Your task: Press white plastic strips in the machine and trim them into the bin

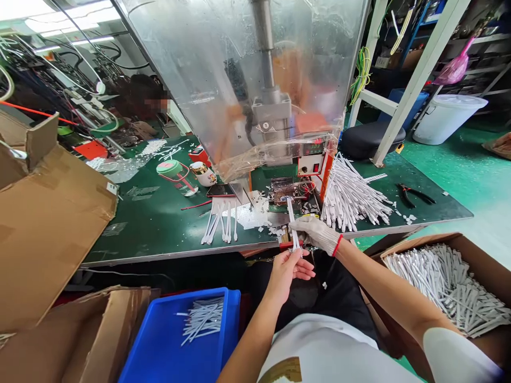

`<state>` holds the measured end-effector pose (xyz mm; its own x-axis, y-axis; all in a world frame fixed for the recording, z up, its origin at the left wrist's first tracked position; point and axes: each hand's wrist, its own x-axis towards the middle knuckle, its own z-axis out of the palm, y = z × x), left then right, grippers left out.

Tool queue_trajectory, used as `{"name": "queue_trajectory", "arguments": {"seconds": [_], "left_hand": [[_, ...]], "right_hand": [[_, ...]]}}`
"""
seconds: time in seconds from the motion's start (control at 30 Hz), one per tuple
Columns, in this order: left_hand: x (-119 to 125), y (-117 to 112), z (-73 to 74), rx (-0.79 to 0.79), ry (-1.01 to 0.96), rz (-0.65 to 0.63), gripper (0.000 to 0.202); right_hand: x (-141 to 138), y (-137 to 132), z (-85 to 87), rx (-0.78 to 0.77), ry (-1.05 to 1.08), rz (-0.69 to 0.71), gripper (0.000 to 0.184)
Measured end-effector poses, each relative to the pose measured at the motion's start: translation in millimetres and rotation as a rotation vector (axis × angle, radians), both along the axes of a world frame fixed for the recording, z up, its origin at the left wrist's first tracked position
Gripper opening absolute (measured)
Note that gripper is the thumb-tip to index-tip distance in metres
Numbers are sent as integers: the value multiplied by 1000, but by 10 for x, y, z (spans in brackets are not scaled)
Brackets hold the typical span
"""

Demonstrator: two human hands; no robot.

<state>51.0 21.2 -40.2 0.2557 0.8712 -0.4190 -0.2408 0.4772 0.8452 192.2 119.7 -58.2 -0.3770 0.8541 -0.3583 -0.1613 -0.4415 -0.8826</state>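
A narrow white plastic strip (293, 226) stands upright at the front edge of the green workbench (159, 229). My gloved right hand (317, 234) pinches it from the side, and my bare left hand (287, 271) grips its lower end. Both hands are just below the press machine (275, 106), whose base has a brown die plate (283, 190). To their right lies a heap of similar white strips (351, 197). Several more lie to the left (221, 226) among white scraps (249, 215).
A cardboard box of white strips (447, 287) sits at lower right, and a blue tray (171, 340) holding some is at lower left. Flattened cardboard (48, 207) covers the left. Pliers (413, 194), a phone (219, 190) and a mug (203, 173) rest on the bench.
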Motion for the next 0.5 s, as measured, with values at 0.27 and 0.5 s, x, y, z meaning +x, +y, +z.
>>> {"name": "queue_trajectory", "arguments": {"seconds": [0.27,0.5], "left_hand": [[15,38,-3,-25,63,-84,65],[53,47,9,-36,50,-63,65]], "right_hand": [[-48,16,10,-56,-2,-72,31],[-49,19,38,-23,-2,-93,37]]}}
